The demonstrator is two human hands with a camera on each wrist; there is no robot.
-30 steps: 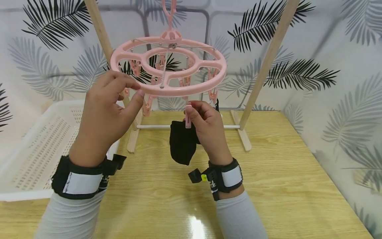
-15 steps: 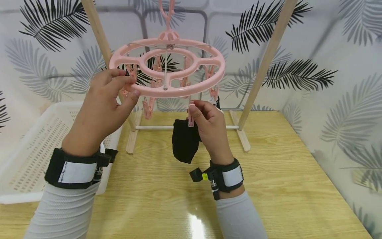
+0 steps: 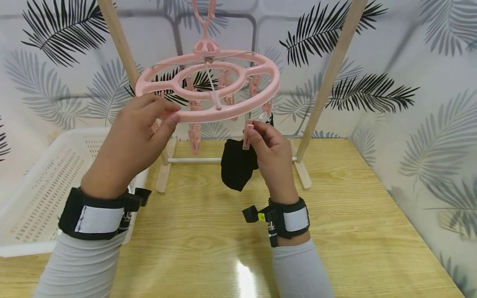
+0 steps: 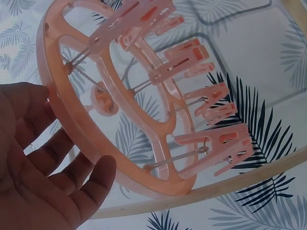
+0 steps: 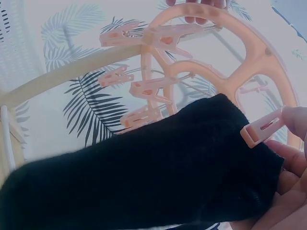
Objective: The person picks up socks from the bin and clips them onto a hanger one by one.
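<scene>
- My sleeves [image 3: 80,267] are light grey, ribbed on the left.
- Black straps [image 3: 279,217] circle both my wrists, each bearing a white patch [image 3: 99,219].
- Small black blocks [image 3: 250,214] jut from them, my right one marked yellow-green.

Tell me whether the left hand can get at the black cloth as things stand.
Probably yes, if the left hand lets go of the pink ring: below the ring, only one hanging clip seems near its path to the black cloth.
</scene>
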